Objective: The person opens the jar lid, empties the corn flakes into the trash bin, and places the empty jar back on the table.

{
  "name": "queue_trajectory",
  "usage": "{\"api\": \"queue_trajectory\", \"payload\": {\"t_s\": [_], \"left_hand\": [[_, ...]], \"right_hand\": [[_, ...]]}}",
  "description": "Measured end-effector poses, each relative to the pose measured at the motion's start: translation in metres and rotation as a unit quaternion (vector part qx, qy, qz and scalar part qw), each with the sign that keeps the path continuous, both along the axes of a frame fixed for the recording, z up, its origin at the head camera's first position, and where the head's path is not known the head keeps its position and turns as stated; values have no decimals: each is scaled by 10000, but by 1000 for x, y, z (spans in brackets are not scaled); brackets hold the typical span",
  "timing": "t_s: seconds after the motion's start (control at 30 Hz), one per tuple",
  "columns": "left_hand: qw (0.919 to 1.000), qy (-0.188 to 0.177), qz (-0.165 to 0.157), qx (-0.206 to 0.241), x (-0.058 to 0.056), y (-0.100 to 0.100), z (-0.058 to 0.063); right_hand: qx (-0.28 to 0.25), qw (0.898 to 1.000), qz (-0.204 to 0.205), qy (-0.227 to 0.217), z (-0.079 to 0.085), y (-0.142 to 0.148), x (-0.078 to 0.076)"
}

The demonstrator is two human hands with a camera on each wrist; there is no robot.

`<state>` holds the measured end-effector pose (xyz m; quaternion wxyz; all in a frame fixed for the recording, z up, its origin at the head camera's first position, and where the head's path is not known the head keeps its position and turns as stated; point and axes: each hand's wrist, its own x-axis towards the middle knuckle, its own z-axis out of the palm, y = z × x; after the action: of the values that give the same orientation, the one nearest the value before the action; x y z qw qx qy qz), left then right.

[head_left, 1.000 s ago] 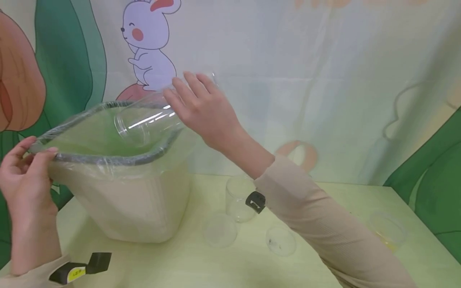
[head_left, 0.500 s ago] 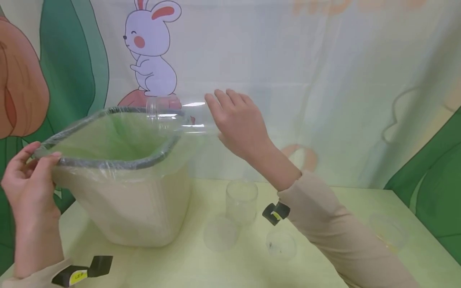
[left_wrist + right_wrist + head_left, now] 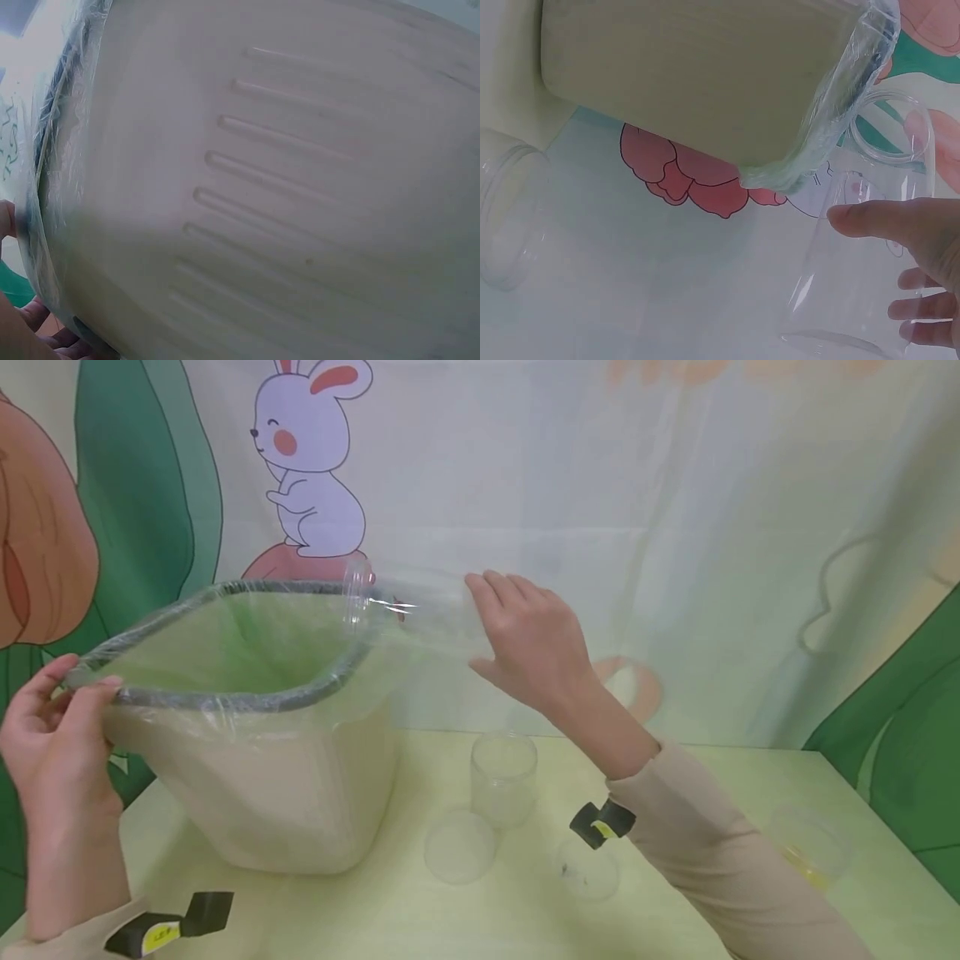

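Note:
In the head view, my left hand [image 3: 60, 735] pinches the left corner of the grey rim of a beige waste bin [image 3: 262, 802], thumb and fingers on either side of it. A clear plastic bag [image 3: 225, 714] lines the bin and folds over its rim. My right hand [image 3: 532, 639] grips a clear plastic jar [image 3: 427, 610] around its base end. The jar lies almost level in the air, its open mouth beside the bin's right rim. The right wrist view shows the thumb across the see-through jar [image 3: 840, 292], which appears empty.
Another clear jar [image 3: 502, 785] stands on the table right of the bin. Two round clear lids, one nearer the bin [image 3: 459, 847] and one further right [image 3: 592, 870], lie in front. At far right is a clear container [image 3: 813, 843] with something yellow. A printed rabbit curtain [image 3: 562, 468] hangs behind.
My right hand has drawn the jar rightward, from tilted mouth-down over the bin to nearly level beside its right rim. My left hand has kept its hold on the rim.

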<state>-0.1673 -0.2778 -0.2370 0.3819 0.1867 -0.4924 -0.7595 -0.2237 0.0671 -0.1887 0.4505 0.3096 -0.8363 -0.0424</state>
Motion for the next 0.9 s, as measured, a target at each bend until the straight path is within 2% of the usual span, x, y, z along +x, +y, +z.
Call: {"api": "queue_trajectory", "payload": {"t_s": [0.4, 0.77, 0.9], "left_hand": [[10000, -89, 0, -38, 0, 1, 0], [10000, 9, -14, 52, -1, 0, 0], [10000, -57, -10, 51, -1, -1, 0]], "right_hand": [[-292, 9993, -50, -228, -16, 21, 6], [-704, 9959, -293, -495, -34, 50, 13], [-970, 9937, -225, -509, -41, 59, 13]]}}
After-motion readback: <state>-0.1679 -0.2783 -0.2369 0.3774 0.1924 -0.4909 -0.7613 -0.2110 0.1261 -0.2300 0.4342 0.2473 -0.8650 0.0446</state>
